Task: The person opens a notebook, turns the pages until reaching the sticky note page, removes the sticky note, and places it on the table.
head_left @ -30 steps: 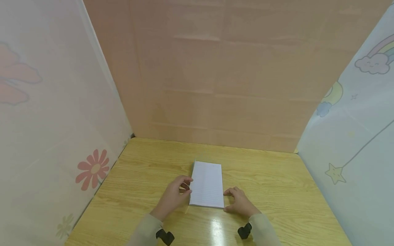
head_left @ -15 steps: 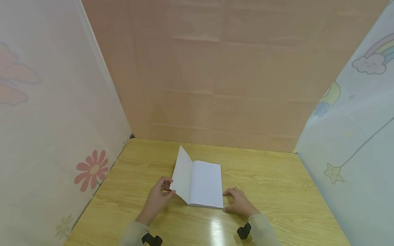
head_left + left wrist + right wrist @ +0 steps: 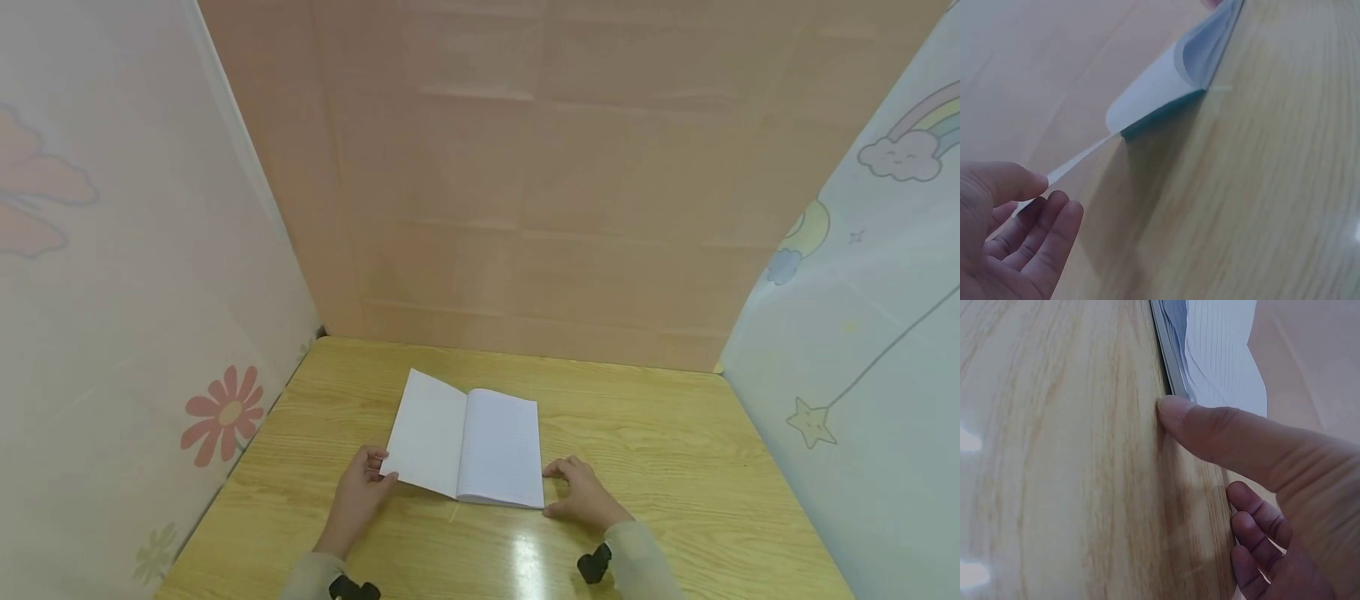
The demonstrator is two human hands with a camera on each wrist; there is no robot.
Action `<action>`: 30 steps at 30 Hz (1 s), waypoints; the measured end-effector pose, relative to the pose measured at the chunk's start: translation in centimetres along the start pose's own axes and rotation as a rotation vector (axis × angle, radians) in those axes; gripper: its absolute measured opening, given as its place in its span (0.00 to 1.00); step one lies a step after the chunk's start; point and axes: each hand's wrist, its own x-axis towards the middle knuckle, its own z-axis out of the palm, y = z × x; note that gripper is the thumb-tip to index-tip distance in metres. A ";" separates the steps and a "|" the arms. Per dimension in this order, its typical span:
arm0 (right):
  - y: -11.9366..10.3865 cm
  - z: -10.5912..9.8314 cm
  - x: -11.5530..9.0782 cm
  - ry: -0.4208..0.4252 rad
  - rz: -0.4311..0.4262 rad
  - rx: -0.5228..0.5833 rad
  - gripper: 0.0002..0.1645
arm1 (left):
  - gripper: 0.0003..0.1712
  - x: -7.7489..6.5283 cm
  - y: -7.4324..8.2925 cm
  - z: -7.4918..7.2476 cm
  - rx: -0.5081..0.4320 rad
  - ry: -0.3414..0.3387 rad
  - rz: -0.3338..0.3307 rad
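A notebook [image 3: 501,450] with ruled white pages lies on the wooden table, its front cover [image 3: 426,429] folded over to the left. My left hand [image 3: 356,498] pinches the near left corner of that cover between thumb and fingers. In the left wrist view the cover [image 3: 1154,90] slopes up from the spine to this hand, its underside teal. My right hand [image 3: 587,493] rests at the notebook's right edge. The right wrist view shows its thumb [image 3: 1179,415] at the near corner, with the other fingers loosely bent and apart from the thumb.
The wooden table [image 3: 660,442] extends on both sides of the notebook. A brown paper-like backdrop [image 3: 510,183] stands along its far edge. Pale printed sheets [image 3: 150,292] with flowers, and others with stars and clouds, close off the left and right sides.
My left hand has moved left, swinging the cover from nearly upright over to the left and lower, so its white inner side shows. My right hand has stayed at the right edge.
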 end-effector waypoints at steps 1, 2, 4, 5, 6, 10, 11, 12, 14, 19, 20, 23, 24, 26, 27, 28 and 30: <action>0.0 0.0 0.0 0.000 0.001 -0.001 0.34 | 0.20 0.0 -0.3 0.0 0.020 0.003 0.003; 0.1 0.0 0.0 0.000 0.001 -0.001 0.34 | 0.20 0.1 -0.6 0.0 0.040 0.007 0.007; 0.1 0.0 0.0 0.000 0.001 -0.004 0.34 | 0.20 0.2 -1.1 -0.1 0.071 0.011 0.011; 0.1 0.0 0.0 0.001 0.001 -0.003 0.34 | 0.20 0.3 -1.3 0.0 0.085 0.011 0.006; 0.1 0.0 0.0 0.002 0.002 -0.003 0.34 | 0.21 0.3 -1.5 0.0 0.098 0.008 0.002; 0.2 0.1 0.1 0.007 0.001 -0.009 0.34 | 0.21 0.6 -2.2 0.0 0.145 -0.016 -0.025; 0.2 0.1 0.1 0.007 0.003 -0.010 0.34 | 0.21 0.6 -2.4 0.0 0.163 -0.021 -0.026; 0.2 0.1 0.1 0.007 0.003 -0.012 0.34 | 0.21 0.6 -2.5 0.0 0.182 -0.026 -0.026; 0.3 0.1 0.1 0.008 0.004 -0.013 0.34 | 0.21 0.7 -2.6 0.0 0.223 -0.034 -0.017; 0.4 0.1 0.1 0.012 -0.004 -0.015 0.34 | 0.21 1.0 -2.5 0.0 0.351 -0.056 0.013; 0.3 0.1 0.1 0.013 -0.005 -0.017 0.34 | 0.21 1.1 -2.4 0.0 0.377 -0.060 0.018; 0.3 0.1 0.1 0.013 -0.006 -0.013 0.34 | 0.21 1.1 -2.2 0.0 0.452 -0.070 0.034; 0.2 0.1 0.1 0.014 -0.004 -0.013 0.34 | 0.21 1.1 -2.2 0.0 0.476 -0.076 0.038; 0.1 0.1 0.0 0.014 -0.002 -0.013 0.34 | 0.21 1.1 -2.1 0.0 0.509 -0.084 0.043; 0.1 0.1 0.0 0.014 -0.001 -0.013 0.34 | 0.21 1.1 -2.1 0.0 0.522 -0.087 0.046; 0.0 0.1 0.0 0.014 -0.001 -0.013 0.34 | 0.21 1.1 -2.1 0.0 0.530 -0.089 0.047; -0.1 0.0 -0.1 0.015 -0.002 -0.013 0.34 | 0.21 1.1 -2.2 0.1 0.540 -0.091 0.052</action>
